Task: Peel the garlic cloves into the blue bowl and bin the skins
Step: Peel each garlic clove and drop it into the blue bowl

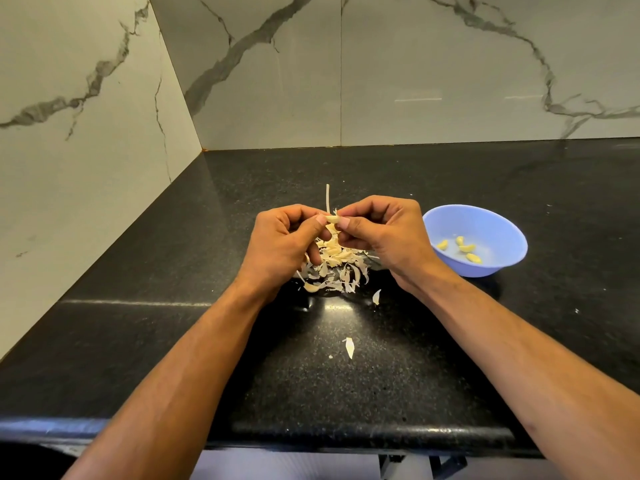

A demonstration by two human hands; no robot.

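The left hand (291, 237) and right hand (377, 230) both pinch one garlic clove (332, 219) at thumb and fingertip, directly above the skin pile (332, 268). The clove's long axis runs hand to hand. The blue bowl (502, 223) lies right of the pile, nearer the right hand, which suits the drop.

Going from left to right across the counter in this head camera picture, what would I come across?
Left hand → garlic clove pinched between both hands, above the pile of skins → right hand → blue bowl holding peeled cloves.
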